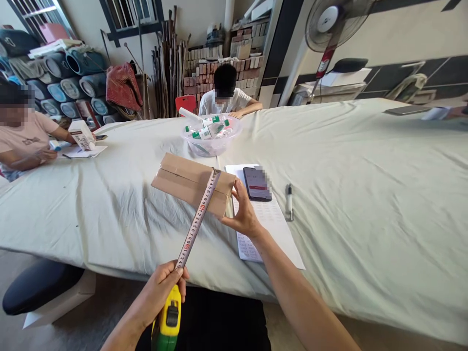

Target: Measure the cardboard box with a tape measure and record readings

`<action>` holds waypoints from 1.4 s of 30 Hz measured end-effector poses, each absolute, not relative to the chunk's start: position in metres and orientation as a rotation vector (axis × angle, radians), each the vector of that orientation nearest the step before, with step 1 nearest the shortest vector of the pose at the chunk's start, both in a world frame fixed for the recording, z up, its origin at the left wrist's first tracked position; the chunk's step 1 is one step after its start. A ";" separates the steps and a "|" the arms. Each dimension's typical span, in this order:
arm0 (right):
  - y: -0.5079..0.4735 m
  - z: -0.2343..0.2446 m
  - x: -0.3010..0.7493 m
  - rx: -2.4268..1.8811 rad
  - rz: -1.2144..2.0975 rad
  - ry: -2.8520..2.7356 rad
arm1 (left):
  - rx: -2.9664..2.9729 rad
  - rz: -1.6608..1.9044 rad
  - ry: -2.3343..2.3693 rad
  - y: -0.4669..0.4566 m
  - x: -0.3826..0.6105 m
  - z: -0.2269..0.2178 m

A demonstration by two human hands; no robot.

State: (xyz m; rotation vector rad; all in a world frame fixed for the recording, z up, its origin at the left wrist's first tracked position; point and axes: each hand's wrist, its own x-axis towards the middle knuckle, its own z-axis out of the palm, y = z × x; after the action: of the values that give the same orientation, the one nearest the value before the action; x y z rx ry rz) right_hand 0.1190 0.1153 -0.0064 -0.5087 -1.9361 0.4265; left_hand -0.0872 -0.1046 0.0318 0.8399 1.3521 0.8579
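Note:
A brown cardboard box (183,178) is tilted above the cloth-covered table (347,185). My right hand (243,212) grips its right end, thumb below and fingers at the far corner. Across the top of the box runs the extended blade of a tape measure (171,312), its end at the box's far edge. My left hand (170,278) pinches that blade near the yellow and green case, which hangs just below the fingers. Close to my right hand lie a paper sheet (278,239) with writing and a phone (257,184) on it.
A marker pen (290,202) lies right of the paper. Beyond the box stands a clear basin (208,146) of plastic bottles. One person sits across the table, another at the left with a white box (82,135). A black-topped stool (44,285) stands at lower left.

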 end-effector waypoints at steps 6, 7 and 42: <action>0.117 -0.002 0.127 -0.602 0.702 -1.842 | 1.099 0.646 1.456 -0.096 -0.099 0.045; 0.118 -0.001 0.129 -0.609 0.750 -1.831 | 1.167 0.589 1.480 -0.093 -0.104 0.049; 0.119 0.006 0.145 -0.651 1.159 -1.841 | 2.039 -0.144 1.623 0.030 -0.231 0.158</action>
State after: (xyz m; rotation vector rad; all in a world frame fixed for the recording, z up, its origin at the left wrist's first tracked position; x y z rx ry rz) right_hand 0.1449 0.1186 0.0058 -0.6512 -1.8409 1.1587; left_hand -0.2305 0.0298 0.1576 2.0393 1.6227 -0.1439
